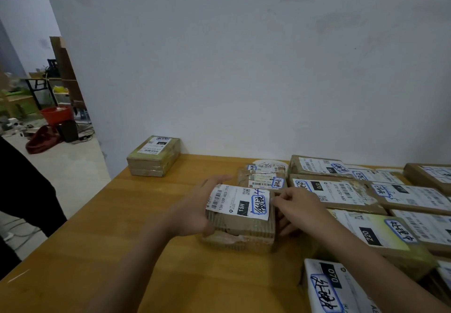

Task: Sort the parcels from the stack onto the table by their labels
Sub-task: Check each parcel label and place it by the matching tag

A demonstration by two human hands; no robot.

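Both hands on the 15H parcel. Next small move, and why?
Probably lift the 15H parcel off the box under it and shift it left onto bare table: left hand and right hand grip its sides, and readable labels nearby say 010, 020, 070, 220.

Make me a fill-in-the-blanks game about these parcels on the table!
The left hand and right hand hold the parcel whose black tag reads ____.
The lone parcel at the far corner of the table reads ____.
The white parcel nearest the camera reads ____.
Missing words: 15H, 010, 070.
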